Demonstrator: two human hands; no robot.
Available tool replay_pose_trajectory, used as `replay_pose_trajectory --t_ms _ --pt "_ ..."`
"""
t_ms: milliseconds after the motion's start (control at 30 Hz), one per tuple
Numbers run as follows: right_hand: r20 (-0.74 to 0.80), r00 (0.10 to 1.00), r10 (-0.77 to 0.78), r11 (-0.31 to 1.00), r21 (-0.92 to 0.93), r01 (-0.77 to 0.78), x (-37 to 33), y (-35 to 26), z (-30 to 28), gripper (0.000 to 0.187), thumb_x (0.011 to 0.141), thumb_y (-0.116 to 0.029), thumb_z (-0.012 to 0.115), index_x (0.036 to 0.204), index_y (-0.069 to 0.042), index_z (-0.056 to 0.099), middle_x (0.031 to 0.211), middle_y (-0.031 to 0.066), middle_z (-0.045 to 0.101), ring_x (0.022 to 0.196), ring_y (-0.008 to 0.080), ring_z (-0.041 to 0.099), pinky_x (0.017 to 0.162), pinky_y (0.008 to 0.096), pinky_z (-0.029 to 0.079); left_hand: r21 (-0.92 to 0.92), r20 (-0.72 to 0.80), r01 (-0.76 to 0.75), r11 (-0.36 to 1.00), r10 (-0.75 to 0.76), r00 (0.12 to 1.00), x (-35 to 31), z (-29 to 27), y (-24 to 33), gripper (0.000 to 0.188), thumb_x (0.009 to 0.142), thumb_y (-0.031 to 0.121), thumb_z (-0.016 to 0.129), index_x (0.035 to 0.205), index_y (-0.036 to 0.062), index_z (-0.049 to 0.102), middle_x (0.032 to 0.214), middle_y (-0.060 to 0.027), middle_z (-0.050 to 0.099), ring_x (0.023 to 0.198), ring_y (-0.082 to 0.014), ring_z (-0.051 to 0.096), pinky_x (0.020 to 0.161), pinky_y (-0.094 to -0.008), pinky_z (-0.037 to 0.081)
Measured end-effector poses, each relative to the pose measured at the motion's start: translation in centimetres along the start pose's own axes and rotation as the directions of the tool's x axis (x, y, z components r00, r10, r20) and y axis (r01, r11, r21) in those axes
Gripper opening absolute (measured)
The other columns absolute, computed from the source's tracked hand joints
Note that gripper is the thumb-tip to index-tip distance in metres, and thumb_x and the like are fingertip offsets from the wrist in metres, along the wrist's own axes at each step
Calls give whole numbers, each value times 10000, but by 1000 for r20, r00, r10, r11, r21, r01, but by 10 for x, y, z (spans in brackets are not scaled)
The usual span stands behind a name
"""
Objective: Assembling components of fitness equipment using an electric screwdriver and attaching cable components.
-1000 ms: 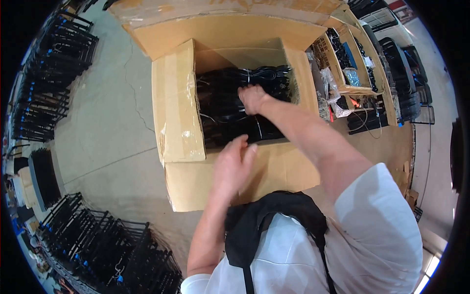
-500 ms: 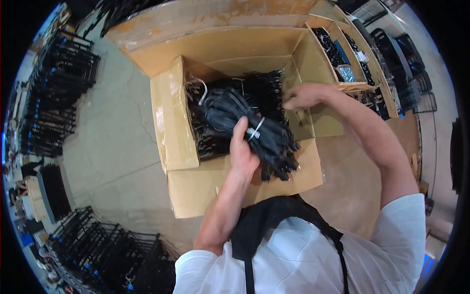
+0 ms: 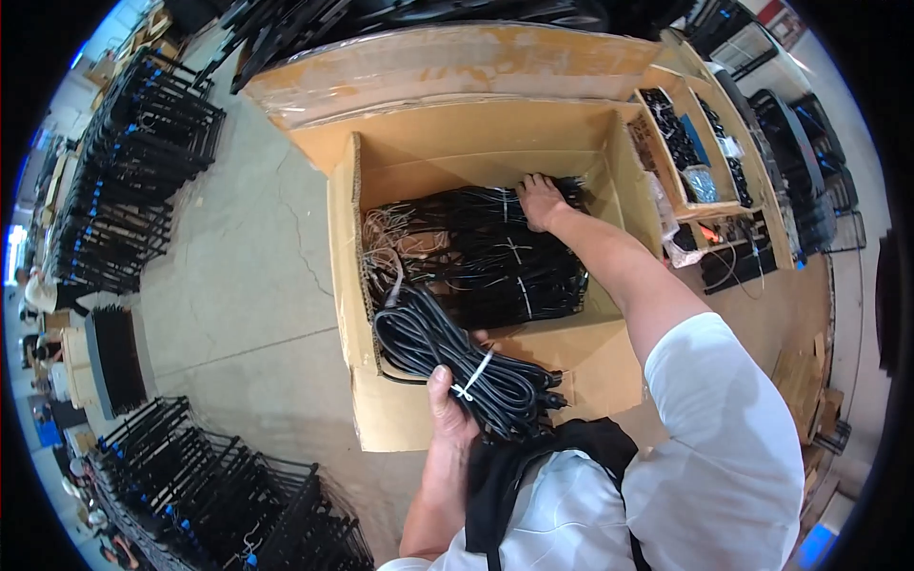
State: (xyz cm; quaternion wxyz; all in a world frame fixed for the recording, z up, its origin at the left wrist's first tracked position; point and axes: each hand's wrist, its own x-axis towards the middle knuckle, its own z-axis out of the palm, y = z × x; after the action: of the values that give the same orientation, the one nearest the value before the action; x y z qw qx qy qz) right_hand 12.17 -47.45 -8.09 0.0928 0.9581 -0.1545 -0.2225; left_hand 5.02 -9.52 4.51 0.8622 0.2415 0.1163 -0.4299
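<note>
A thick bundle of black cables (image 3: 433,354), wound into a long coil and bound with a white tie, is in my left hand (image 3: 451,407). My thumb lies on its near side, and fingertips show past its far side. The bundle hangs tilted over the near wall of a cardboard box (image 3: 476,122). Inside, more black cable bundles (image 3: 524,255) lie side by side, with white ties round them and loose pale ends at the left. My right hand (image 3: 541,203) rests on the farthest bundle near its right end, fingers stretched over it and slightly apart.
Right of the box, a divided cardboard tray (image 3: 690,143) holds small black parts and a clear bag. Black metal frames (image 3: 133,171) stand in rows on the left, with more frames (image 3: 228,485) at the lower left. Dark long pieces (image 3: 400,29) lie behind the box.
My right hand has gone from the box's right wall onto the far cable bundle. The left hand has drawn the held bundle nearer and to the left, uncovering the bundles in the box.
</note>
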Motion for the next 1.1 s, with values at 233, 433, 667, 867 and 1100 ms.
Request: replay_pose_trajectory --t_ms 233,433,667,867,1100 --pt "12 1000 -2 990 -142 3 12 -16 -5 529 745 -302 793 1204 -42 741 1321 172 603 1256 328 556 1025 428 442 -52 51 -25 998 27 998 21 12 -8 715 786 486 830 1352 97 631 1582 -217 439 1466 -379 426 1243 -535 347" --pt "304 938 -168 915 402 33 -72 6 -156 474 633 -357 815 928 12 776 906 184 761 869 321 732 779 428 578 -190 43 73 979 -66 997 30 9 -16 782 835 438 802 1463 76 509 1564 -265 442 1470 -411 418 1232 -547 360" --pt "182 685 -705 416 889 192 -181 -17 -156 653 832 -455 745 1195 80 657 1138 269 714 1036 354 691 920 440 544 -305 70 204 930 -191 979 19 -35 -25 939 809 554 837 1525 79 460 1499 -198 544 1366 -370 543 1165 -547 442" --pt "41 579 -814 333 850 408 -199 -26 -145 755 938 -572 680 1176 139 591 1122 260 637 1060 389 637 954 451 500 -86 -70 104 991 -110 991 7 -41 -28 1106 742 734 778 1517 15 452 1445 -185 591 1284 -336 607 1132 -494 487" --pt "519 844 -133 985 -24 170 -135 63 -86 340 774 -265 741 993 -11 795 1031 236 747 1047 354 716 859 441 580 -212 241 203 956 -150 959 -4 -35 -16 1200 640 606 903 1550 12 396 1466 -231 555 1325 -422 559 1130 -575 476"
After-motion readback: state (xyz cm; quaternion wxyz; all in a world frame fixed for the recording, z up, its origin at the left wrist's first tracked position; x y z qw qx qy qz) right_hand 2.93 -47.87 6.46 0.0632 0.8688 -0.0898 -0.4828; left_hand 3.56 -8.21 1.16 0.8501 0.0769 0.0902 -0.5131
